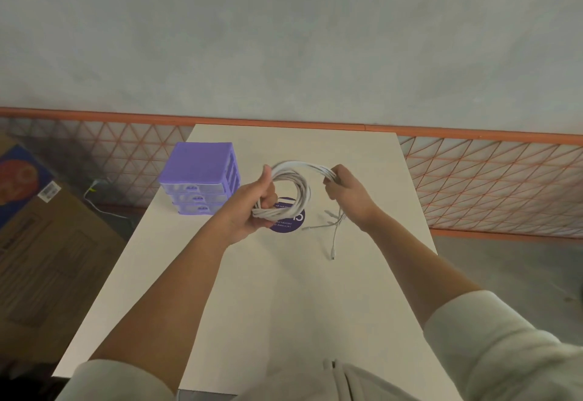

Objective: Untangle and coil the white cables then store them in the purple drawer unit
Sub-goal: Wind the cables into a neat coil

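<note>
A bundle of white cables [296, 179] is looped into a coil above the middle of the table. My left hand [252, 208] grips the coil at its lower left side. My right hand [347, 192] pinches the strands at the coil's upper right. Loose cable ends with plugs [332, 233] hang below my right hand and trail onto the tabletop. The purple drawer unit [200, 176], with three drawers all closed, stands at the table's left side, just left of my left hand.
The white table [284, 290] runs away from me toward a grey wall. A round purple sticker [288, 225] lies under the coil. A cardboard box [41, 242] and a white cord [101, 201] sit on the floor at left. Orange mesh fencing [489, 186] lines the wall.
</note>
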Motion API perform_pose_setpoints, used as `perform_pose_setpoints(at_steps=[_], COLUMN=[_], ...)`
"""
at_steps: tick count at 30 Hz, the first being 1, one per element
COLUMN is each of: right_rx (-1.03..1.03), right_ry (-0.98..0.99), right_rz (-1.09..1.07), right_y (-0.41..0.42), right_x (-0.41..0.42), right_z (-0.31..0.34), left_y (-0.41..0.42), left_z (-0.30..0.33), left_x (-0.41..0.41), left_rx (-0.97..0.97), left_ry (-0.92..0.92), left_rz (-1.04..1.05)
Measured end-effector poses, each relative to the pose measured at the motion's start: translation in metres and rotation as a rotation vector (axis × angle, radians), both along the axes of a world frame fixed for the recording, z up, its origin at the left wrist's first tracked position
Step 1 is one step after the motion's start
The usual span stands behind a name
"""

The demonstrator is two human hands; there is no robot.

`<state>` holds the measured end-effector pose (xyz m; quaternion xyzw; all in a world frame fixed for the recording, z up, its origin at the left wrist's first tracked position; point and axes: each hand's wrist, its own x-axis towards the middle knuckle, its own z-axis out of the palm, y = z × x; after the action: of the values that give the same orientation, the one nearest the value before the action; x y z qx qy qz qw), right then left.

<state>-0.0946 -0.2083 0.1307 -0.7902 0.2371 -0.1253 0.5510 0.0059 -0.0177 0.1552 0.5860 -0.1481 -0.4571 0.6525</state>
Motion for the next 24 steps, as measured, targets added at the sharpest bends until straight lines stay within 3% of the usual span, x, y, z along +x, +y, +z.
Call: perform_pose_setpoints(at_steps=[5,14,19,24], right_rx=[-0.140,0.103,0.525,1.077], right_ry=[0.171,0.335,0.196,-0.097], right_rz=[-0.063,-0.139,-0.373,-0.585], right_y=[0.005,0.027,0.033,0.029], right_x=[0.007,-0.015,-0.012,0.003], right_z=[-0.031,-0.082,-0.087,-0.058], left_y=[0.000,-0.001,-0.003,-0.005], left_z=[0.002,0.003,-0.004,-0.008], left_x=[0.005,0.017,0.009,-0.003], left_rx=[-0.133,-0.399,-0.359,-0.083], left_ry=[0.176,0.391,0.402,0.233], left_rz=[0.109,0.238,0.178,0.016])
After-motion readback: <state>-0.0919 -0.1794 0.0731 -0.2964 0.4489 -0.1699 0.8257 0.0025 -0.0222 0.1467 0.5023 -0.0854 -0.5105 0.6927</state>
